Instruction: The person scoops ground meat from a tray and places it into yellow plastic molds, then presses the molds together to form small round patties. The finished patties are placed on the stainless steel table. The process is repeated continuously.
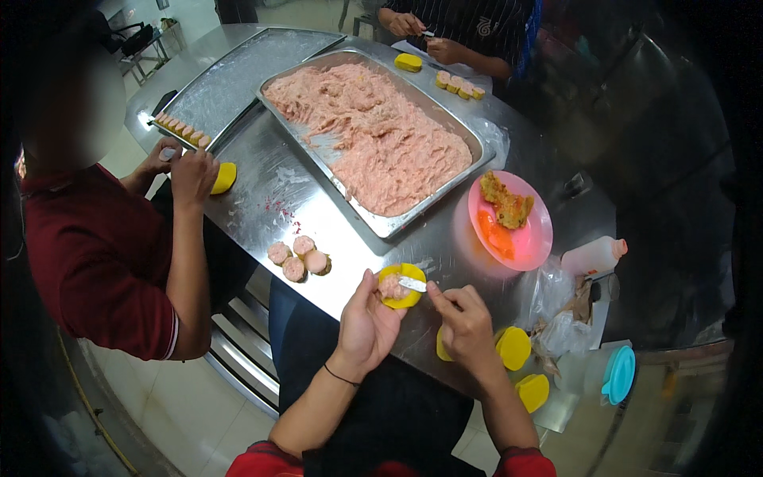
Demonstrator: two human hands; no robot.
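My left hand [366,322] cups a round yellow wrapper [401,285] with a lump of pink minced filling in it. My right hand [463,322] grips a small flat spatula [413,284], and its blade lies on the filling. Several finished pink dumplings [299,258] sit on the steel table [262,203] just left of my hands. Stacks of yellow wrappers [514,347] lie by my right wrist at the table's near edge.
A large steel tray of pink mince [373,131] fills the middle. A pink plate [537,238] with orange food, a white bottle [592,256] and plastic bags lie right. A person in red works at left, another across the table. An empty tray [238,75] stands far left.
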